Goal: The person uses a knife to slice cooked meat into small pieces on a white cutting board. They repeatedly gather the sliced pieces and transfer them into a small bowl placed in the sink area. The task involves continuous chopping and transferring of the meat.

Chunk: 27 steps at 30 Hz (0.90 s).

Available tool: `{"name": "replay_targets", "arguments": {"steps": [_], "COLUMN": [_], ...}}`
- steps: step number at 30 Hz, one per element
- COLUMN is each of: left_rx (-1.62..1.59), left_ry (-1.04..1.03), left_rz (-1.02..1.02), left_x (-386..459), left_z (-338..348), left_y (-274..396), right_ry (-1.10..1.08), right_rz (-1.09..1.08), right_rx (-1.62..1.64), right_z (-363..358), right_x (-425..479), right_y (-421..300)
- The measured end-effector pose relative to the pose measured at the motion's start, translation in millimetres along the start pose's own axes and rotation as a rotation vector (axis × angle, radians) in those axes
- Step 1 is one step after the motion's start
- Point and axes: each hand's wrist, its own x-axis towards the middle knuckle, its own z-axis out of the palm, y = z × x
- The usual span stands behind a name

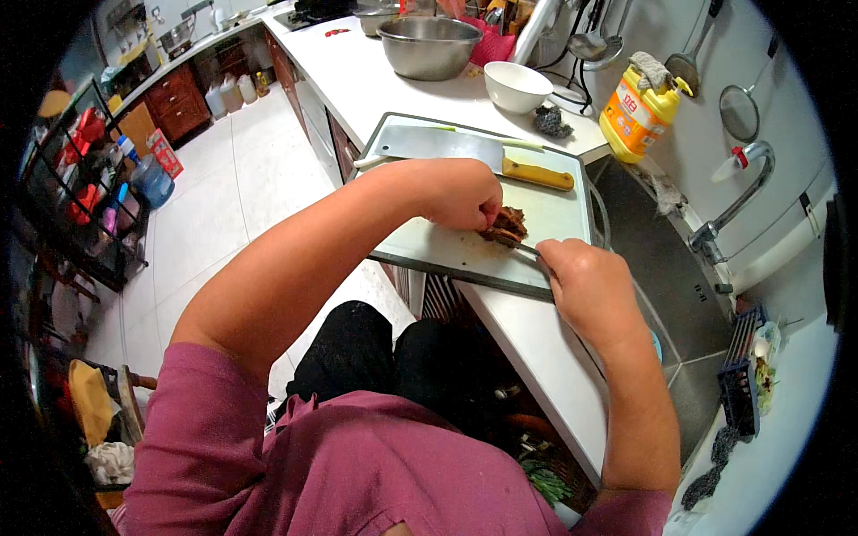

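A piece of brown cooked-looking meat (511, 221) lies on the pale cutting board (429, 248) with its dark rim. My left hand (464, 195) grips the meat from the left, its fingertips curled down and partly covering it. In my right hand (584, 281) is a thin knife (527, 248), held by its handle, which my fist hides. Its blade reaches the meat's lower edge, and its tip cannot be made out. Behind both hands a broad cleaver (446, 142) with a yellow handle (538, 174) rests flat across the board. Scallion stalks (523, 144) show around the cleaver.
Beyond the board stand a white bowl (516, 87), a steel basin (429, 47) and a dark scouring pad (552, 122). To the right are a dark sink (660, 268), its faucet (734, 194) and a yellow detergent jug (637, 114). The counter edge (529, 368) runs close before my body.
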Motion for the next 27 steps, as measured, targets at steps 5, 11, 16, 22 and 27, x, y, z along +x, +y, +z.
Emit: {"name": "replay_targets", "arguments": {"steps": [5, 11, 16, 22, 27], "left_rx": [0.024, 0.058, 0.048, 0.071, 0.084], "left_ry": [0.034, 0.039, 0.057, 0.014, -0.034], "left_rz": [0.007, -0.042, -0.008, -0.020, -0.086], "left_x": [1.4, 2.3, 7.6, 19.6, 16.1], "left_z": [4.6, 9.5, 9.0, 10.1, 3.4], "left_y": [1.7, 0.2, -1.2, -8.6, 2.8], "right_ry": [-0.079, -0.129, -0.050, 0.034, 0.034], "right_rz": [0.037, 0.126, 0.106, 0.050, 0.042], "right_rx": [-0.080, 0.054, 0.084, -0.008, -0.071], "right_z": [-4.9, -9.9, -3.6, 4.1, 4.2], "right_x": [2.2, -0.1, -7.1, -4.7, -4.9], "right_y": [-7.4, -21.6, -11.6, -16.2, -21.3]}}
